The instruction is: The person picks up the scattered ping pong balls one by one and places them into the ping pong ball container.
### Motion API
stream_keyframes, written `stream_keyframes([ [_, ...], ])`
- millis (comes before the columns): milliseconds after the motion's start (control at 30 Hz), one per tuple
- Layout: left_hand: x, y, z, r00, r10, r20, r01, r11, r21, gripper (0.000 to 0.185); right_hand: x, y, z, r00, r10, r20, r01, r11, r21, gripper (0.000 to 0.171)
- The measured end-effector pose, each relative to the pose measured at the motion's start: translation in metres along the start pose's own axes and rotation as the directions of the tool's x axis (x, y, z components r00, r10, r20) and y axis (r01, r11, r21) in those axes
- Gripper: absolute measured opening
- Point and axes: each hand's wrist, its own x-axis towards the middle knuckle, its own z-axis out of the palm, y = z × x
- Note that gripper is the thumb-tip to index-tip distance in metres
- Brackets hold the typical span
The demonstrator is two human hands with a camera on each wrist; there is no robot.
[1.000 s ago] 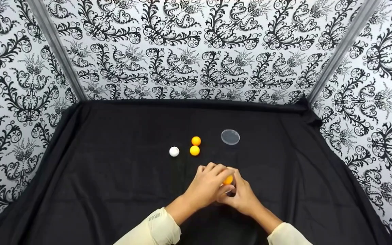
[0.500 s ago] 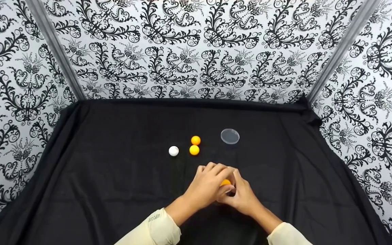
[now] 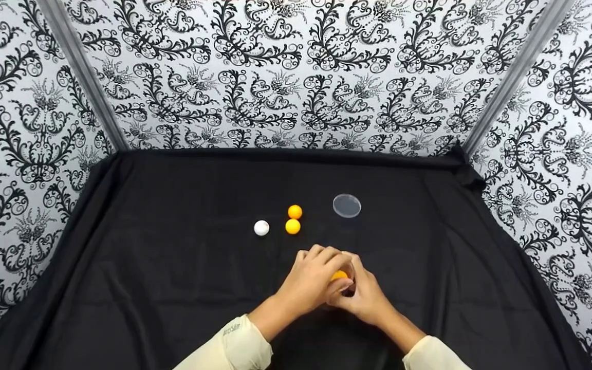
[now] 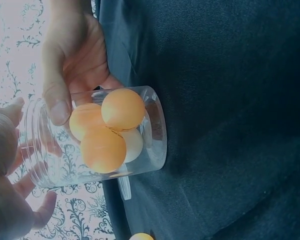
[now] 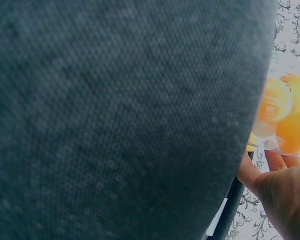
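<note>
1. Because the clear jar (image 4: 97, 137) has smooth round walls, both hands close on it from opposite sides: the right hand (image 3: 365, 295) has thumb and fingers curled round the wall, and the left hand (image 3: 310, 281) wraps the other side, fingers bent over the rim.
2. Held this way, the jar stands upright on the black counter (image 3: 172, 267) directly in front of the person, mouth upward, so its contents stay settled at the bottom.
3. Inside the jar the left wrist view shows three orange balls (image 4: 122, 109) and one white ball (image 4: 134, 145) packed together; the head view shows only an orange ball between the fingers.
4. Beyond the hands, two loose orange balls (image 3: 293, 226) lie touching each other, with a loose white ball (image 3: 261, 227) just beside them to the left.
5. The clear lid (image 3: 347, 205) lies flat on the counter, apart from the jar and to the right of the loose balls, leaving the mouth uncovered.
6. Compared with one second ago, the orange ball seen between the fingers sits lower, now down in the jar. Both hands keep the same clamp, and the loose balls and lid have not moved.
</note>
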Motion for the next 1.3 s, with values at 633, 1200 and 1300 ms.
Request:
stream_keyframes([
  [633,0.001,-0.004,0.004,1.0,-0.027,-0.015,0.027,1.0,-0.012,0.028,0.0,0.001,-0.001,0.999,-0.008,0.051,0.003,0.995,0.099,0.08],
  [1200,0.018,-0.067,0.008,0.943,-0.32,-0.092,0.328,0.94,0.094,0.042,0.0,0.003,0.001,0.998,0.053,0.038,-0.057,0.992,0.115,0.088],
  [1300,0.016,-0.085,0.011,0.902,-0.426,-0.071,0.431,0.897,0.1,0.042,0.001,0.002,0.002,0.998,0.049,0.038,-0.053,0.993,0.103,0.086],
])
